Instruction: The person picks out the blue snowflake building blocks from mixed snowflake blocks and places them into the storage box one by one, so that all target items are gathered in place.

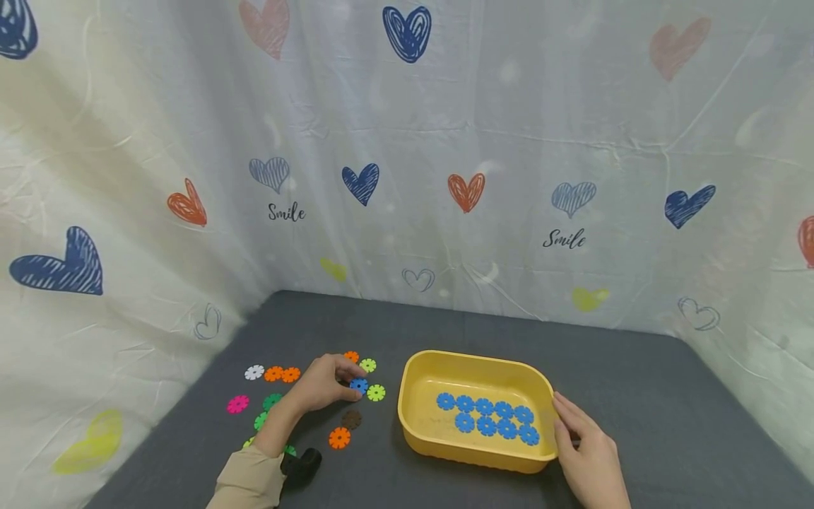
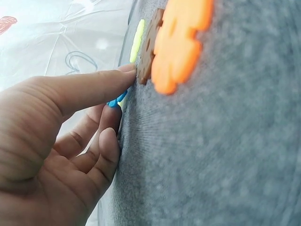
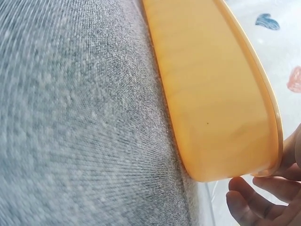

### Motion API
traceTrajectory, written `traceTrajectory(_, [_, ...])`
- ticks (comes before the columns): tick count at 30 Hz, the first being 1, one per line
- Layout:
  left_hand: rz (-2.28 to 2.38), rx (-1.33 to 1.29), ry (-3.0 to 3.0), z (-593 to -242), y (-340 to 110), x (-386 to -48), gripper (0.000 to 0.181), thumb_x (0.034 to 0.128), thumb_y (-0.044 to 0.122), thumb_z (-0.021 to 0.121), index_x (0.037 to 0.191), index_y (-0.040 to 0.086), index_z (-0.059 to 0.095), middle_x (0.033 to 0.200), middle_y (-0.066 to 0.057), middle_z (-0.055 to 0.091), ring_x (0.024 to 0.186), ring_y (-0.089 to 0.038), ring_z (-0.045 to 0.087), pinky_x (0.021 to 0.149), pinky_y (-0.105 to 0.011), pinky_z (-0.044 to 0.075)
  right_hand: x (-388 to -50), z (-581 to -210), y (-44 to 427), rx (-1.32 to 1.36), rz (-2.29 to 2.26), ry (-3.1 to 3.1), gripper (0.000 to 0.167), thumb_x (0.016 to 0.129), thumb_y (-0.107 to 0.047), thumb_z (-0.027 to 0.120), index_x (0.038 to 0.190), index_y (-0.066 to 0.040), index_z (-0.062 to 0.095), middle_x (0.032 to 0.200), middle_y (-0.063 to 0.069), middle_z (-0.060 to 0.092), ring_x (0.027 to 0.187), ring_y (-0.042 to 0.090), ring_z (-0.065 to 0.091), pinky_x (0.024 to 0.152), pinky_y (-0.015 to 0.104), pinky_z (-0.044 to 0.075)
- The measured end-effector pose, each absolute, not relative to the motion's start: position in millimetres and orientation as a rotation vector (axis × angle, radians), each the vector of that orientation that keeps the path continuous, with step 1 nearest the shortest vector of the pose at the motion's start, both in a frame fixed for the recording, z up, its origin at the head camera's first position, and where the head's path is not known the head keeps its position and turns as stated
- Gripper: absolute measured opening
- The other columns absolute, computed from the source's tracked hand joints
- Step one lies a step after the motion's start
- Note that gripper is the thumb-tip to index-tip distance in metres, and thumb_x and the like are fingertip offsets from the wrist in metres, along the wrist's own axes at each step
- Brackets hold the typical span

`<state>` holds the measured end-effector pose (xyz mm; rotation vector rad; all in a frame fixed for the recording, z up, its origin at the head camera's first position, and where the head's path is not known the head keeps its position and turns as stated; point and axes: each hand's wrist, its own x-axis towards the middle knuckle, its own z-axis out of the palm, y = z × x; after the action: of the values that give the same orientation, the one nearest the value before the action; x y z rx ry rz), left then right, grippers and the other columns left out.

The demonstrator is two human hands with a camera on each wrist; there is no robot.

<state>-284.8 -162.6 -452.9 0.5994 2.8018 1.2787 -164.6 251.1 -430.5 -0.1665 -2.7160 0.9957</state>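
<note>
My left hand [image 1: 324, 385] pinches a blue notched snowflake building disc [image 1: 359, 385] between thumb and fingers, low over the grey cloth. In the left wrist view only a little of that blue disc [image 2: 113, 102] shows past the thumb. A yellow plastic basin [image 1: 473, 454] stands right of it, with several blue discs [image 1: 486, 425] lying flat in two rows on its floor. My right hand [image 1: 588, 452] holds the basin's right end, thumb at the rim. Seen from the right wrist, fingertips [image 3: 242, 207] sit against the end of the basin wall [image 3: 216, 94].
Around my left hand lie loose discs: yellow-green [image 1: 376, 392], brown [image 1: 351, 419], orange [image 1: 340, 438], white [image 1: 254, 372], pink [image 1: 238, 404] and green [image 1: 272, 401]. My left forearm partly covers some green ones. A white curtain with printed hearts [image 1: 466, 193] hangs behind the table [image 1: 668, 424].
</note>
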Motion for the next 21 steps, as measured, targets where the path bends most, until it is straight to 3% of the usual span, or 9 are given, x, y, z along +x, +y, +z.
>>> traceTrajectory(10, [1.275, 0.637, 2.764, -450.1, -165.2, -283.0, 0.034, 0.0740, 0.015, 0.088, 0.106, 0.009, 0.076, 0.104, -0.001, 0.068, 0.090, -0.018, 0.065, 0.076, -0.038, 0.054, -163.5, -429.3, 250.7, -0.182, 0.996, -2.723, 0.042, 0.100, -0.010, 0.053, 0.141, 0.002, 0.051, 0.146, 0.014, 0.047, 0.099, 0.024, 0.062, 0.075, 0.034, 0.052])
traceTrajectory(21, [1.244, 0.642, 2.749, -451.4, -166.5, -284.4, 0.034, 0.0761, 0.018, 0.087, 0.107, 0.011, 0.075, 0.099, 0.004, 0.069, 0.090, -0.017, 0.064, 0.075, -0.036, 0.054, -164.1, -430.8, 250.7, -0.155, 0.988, -2.701, 0.041, 0.100, -0.009, 0.055, 0.139, 0.003, 0.052, 0.145, 0.016, 0.048, 0.101, 0.026, 0.062, 0.073, 0.033, 0.053])
